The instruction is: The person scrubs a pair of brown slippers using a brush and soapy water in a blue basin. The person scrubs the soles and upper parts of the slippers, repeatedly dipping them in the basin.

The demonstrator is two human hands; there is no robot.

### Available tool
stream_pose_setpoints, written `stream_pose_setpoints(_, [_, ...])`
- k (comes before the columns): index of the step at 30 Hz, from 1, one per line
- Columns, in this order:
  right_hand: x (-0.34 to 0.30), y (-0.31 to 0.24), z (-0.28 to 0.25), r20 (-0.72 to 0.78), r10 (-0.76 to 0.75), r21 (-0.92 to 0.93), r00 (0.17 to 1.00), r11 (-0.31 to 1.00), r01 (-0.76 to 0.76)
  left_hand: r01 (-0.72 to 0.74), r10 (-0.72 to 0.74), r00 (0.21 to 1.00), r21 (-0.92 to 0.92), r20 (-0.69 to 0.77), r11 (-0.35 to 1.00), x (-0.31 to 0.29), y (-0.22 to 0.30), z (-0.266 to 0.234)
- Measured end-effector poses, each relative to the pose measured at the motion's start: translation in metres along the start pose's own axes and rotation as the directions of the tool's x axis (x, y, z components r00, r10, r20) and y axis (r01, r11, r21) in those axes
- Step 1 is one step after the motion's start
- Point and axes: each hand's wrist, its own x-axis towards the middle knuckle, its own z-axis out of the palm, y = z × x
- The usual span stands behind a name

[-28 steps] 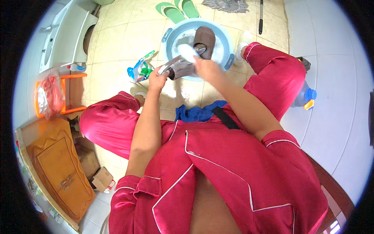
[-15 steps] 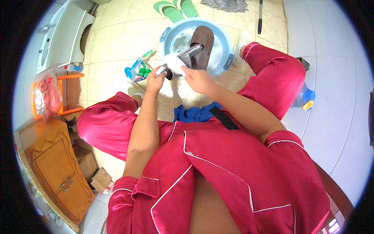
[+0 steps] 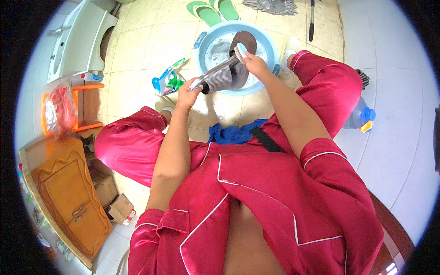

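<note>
Ribbed grey slipper: one, tilted on its side over the near rim of the basin, long edge of its sole turned up.
Scrub brush: one, pale back, light bristles facing the sole near its far end; whether they press on it cannot be told.
Left hand: gripping the slipper's near end.
Right hand: closed on the brush back, fingers behind the bristles.
Scrubbing, as judged: best with the near end pinned firmly, bristles flat to the sole, strokes along its full length, drips kept over the water.
Brush travel: half a second ago beside the left hand, back uppermost; now out by the far end, bristles side-on to view.
Left grip: same end of the slipper as then.
Brown slipper: one, in the basin, partly hidden behind brush and grey slipper.
Basin: light blue, round, on the tiled floor, holding sudsy water.
Plastic packet: blue, white and green, on the floor left of the basin.
Flip-flops: green pair, just beyond the basin.
</note>
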Motion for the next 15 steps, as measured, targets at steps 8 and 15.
stream_pose_setpoints(8, [-0.087,-0.134,-0.003,0.313,-0.25,-0.123,0.916,0.946,0.3,0.11,-0.11,0.994,0.058,-0.005,0.992,0.011,-0.013,-0.007])
stream_pose_setpoints(15, [-0.061,-0.095,-0.017,0.278,-0.119,-0.286,0.953,0.937,0.2,0.107,-0.108,0.994,-0.037,-0.021,0.994,0.01,-0.008,-0.004])
